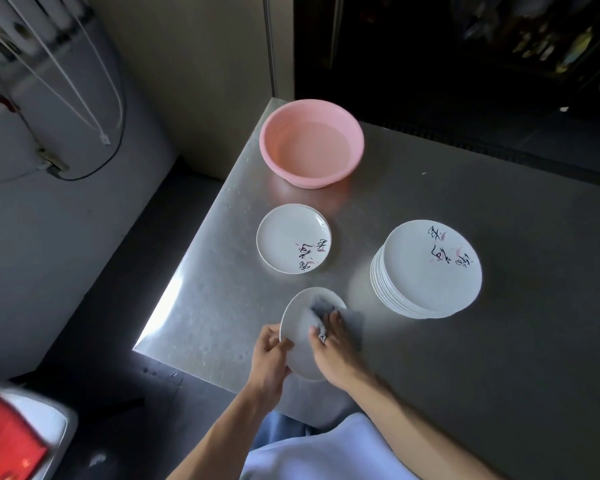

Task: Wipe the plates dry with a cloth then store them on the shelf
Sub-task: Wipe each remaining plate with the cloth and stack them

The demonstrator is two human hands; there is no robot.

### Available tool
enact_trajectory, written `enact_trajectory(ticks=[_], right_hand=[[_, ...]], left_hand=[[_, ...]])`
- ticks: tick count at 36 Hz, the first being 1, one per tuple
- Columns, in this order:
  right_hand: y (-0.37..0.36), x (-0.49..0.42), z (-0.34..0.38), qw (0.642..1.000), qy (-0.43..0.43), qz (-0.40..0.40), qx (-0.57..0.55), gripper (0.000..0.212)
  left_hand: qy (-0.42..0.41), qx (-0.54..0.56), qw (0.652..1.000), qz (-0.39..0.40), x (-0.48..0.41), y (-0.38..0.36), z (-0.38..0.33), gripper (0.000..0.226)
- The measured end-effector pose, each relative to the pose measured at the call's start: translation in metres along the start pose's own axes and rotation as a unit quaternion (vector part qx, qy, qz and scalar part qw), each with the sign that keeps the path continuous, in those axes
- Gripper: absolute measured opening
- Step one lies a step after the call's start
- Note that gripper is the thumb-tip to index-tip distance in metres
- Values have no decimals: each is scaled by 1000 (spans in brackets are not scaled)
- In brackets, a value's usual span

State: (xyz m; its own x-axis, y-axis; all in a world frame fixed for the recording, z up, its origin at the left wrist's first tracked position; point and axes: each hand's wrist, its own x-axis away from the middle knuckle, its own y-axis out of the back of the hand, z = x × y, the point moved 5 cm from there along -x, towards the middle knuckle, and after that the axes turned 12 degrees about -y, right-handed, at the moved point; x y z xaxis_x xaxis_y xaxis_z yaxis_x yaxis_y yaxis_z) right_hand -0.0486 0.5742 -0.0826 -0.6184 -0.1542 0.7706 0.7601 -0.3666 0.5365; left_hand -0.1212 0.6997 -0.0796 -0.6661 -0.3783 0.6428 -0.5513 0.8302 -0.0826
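The left grip (271, 355), a bare hand, is curled round the near left rim of one plate (298, 320), held tilted above the near left corner of the desk (499, 358). The right grip (333, 348) is closed on a grey cloth (321, 306), pressing it to the plate's face.

Risks, as judged:
- The plate hangs from one rim only. If it is wet, hard wiping could twist it free onto the desk edge or the floor.
- The tall stack (430, 271) near the desk's middle leans slightly, so a knock from the right elbow could shift it.
- The pink basin (274, 157) at the far left corner appears to hold water.

Markings: black brush characters with pink strokes on the stack and on the low pile of plates (288, 237); not legible.
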Motion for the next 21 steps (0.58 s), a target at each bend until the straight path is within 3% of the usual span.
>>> enact_trajectory(ticks=[3,5,7,9,11,13,17,21], right_hand=[[-3,16,14,992,84,63,-75,56],[-6,17,14,989,116,68,-65,55],[-6,9,5,994,112,19,-2,57],[0,0,-11,995,55,-32,72,61],[5,0,-24,991,10,-41,123,62],[3,8,-26,991,26,-18,133,61],[-2,32,-14,991,123,2,51,67],[8,39,3,978,187,1,-97,71]], left_hand=[[3,-39,999,-1,-4,3,-2,21],[6,-37,999,21,-2,1,-5,22],[8,-17,1000,12,-1,2,-5,22],[5,-7,1000,-18,-4,4,-7,21],[-1,-5,999,-37,-8,5,-10,20],[-9,-7,999,-36,-10,4,-16,19],[-4,-15,1000,16,-8,-12,-28,22],[4,-6,996,91,1,-30,-30,59]])
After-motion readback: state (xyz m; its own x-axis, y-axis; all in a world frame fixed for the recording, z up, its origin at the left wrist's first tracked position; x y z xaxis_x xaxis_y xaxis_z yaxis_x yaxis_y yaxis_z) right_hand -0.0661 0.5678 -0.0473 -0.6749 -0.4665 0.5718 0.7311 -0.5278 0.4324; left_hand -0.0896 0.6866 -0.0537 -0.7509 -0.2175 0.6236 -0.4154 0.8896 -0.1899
